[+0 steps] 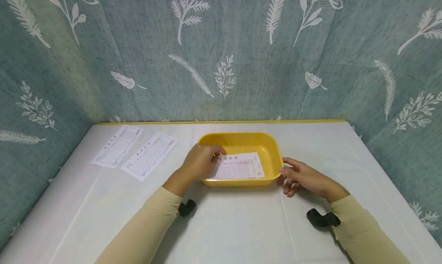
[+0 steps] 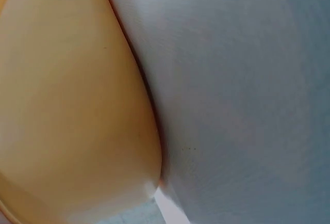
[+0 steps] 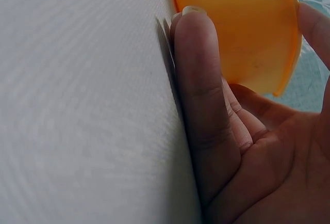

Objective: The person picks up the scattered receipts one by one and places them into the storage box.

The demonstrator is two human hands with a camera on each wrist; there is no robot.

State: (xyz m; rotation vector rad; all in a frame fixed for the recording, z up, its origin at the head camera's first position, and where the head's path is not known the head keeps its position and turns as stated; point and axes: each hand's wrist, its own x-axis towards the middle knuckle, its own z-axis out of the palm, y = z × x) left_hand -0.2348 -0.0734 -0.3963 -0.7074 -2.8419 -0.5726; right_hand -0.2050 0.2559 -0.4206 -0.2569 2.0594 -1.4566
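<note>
A yellow plastic basin [image 1: 241, 182] stands on the white-covered table. Inside lie printed receipt slips [image 1: 238, 168], with more than one edge showing at their right end. My left hand [image 1: 203, 160] reaches over the basin's left side, its curled fingers at the left end of the top slip; the thumb is hidden. At the right end, my right hand [image 1: 305, 177] holds the basin, thumb at the rim and index finger against the outer wall. Its other fingers hang low by the table. The right wrist view shows the thumb [image 3: 314, 28] touching the rim.
Two more receipt slips, one farther left [image 1: 117, 147] and one nearer the basin [image 1: 150, 155], lie flat on the table's left side. A patterned cloth [image 1: 221, 83] closes off the back and both sides. Black wrist mounts [image 1: 322, 218] sit below the sleeves.
</note>
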